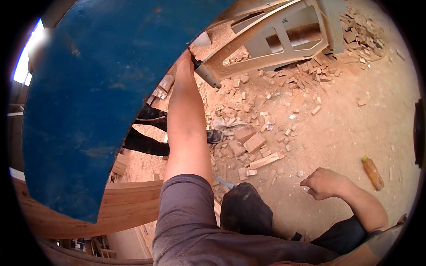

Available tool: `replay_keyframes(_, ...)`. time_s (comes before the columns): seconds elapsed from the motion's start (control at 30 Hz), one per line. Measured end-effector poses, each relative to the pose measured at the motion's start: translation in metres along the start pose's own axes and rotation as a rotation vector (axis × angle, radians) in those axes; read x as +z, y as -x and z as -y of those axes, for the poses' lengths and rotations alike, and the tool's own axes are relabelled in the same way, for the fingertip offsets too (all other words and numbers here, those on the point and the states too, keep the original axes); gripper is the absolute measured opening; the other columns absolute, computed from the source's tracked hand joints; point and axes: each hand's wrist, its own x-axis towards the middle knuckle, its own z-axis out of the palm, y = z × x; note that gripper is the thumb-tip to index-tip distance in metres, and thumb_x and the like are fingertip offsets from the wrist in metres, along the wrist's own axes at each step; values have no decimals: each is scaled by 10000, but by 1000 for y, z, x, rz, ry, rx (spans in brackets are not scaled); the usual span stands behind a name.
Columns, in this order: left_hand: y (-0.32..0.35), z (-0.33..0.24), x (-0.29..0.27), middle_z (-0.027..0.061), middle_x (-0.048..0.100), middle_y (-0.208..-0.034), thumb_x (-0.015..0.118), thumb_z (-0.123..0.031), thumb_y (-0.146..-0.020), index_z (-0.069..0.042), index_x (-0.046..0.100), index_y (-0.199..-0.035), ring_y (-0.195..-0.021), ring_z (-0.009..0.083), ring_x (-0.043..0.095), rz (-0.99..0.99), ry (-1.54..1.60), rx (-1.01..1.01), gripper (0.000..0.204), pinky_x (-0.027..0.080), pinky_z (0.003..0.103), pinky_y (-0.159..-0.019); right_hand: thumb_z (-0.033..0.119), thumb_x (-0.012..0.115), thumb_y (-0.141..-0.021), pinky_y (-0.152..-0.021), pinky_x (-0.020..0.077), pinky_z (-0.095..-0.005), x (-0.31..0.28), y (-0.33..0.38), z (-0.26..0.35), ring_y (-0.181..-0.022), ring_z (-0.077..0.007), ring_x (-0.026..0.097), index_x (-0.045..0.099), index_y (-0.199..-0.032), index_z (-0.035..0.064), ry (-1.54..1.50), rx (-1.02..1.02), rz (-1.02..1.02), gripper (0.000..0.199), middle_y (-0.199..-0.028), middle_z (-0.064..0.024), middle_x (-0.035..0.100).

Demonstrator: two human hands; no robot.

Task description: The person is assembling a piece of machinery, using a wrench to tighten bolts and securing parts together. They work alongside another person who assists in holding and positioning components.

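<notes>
Hands are well apart; the left hand [184,59], partly hidden at a large flat blue panel [97,97], grip unclear; the right hand [326,182] loosely curled.

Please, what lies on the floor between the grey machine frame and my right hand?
Head view: wood offcuts lie scattered on the floor between the frame and the right hand.

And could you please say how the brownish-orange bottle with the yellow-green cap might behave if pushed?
The bottle would probably roll, being rounded and lying on its side. It looks narrower toward the cap, so its path might curve.
</notes>
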Motion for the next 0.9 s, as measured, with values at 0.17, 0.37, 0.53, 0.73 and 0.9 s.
replay_keyframes(0.17, 1, -2, 0, 102, 584, -624, 703, -20, -713, 28, 582, -726, -433, 203, 540, -16, -24, -6, 131, 463, 356, -407, 190, 615, -842, -872, 540, -467, 1, 1, 2, -917, -369, 707, 708, -1105, 61, 22, 21, 26, 307, -909, -195, 733)
replay_keyframes(0.37, 8, -5, -2, 101, 582, -610, 703, -22, -722, 27, 585, -724, -435, 204, 554, -15, -42, 37, 127, 471, 361, -410, 189, 617, -844, -885, 537, -469, -2, 2, 6, -944, -366, 705, 701, -1121, 59, 0, 34, 47, 317, -930, -200, 733)
replay_keyframes(0.53, 7, -3, -4, 94, 582, -611, 705, -22, -722, 13, 587, -739, -431, 200, 556, 15, -65, 44, 124, 474, 354, -407, 184, 616, -838, -876, 541, -480, -3, 3, 11, -938, -373, 705, 699, -1112, 53, -4, 49, 47, 315, -925, -207, 731)
replay_keyframes(0.73, -7, 1, -5, 114, 608, -658, 725, -55, -724, 11, 599, -814, -483, 243, 594, 12, -65, 43, 167, 502, 392, -454, 182, 622, -825, -858, 546, -484, -2, -3, 11, -914, -384, 704, 700, -1070, 43, 2, 49, 62, 292, -904, -212, 727)
replay_keyframes(0.9, 23, 24, -9, 264, 654, -1081, 699, -131, -791, 50, 490, -1206, -1044, 469, 635, -307, -654, 224, 499, 486, 490, -973, 184, 626, -822, -853, 544, -487, -4, -5, 15, -902, -389, 703, 701, -1051, 40, 21, 56, 53, 281, -886, -211, 722)
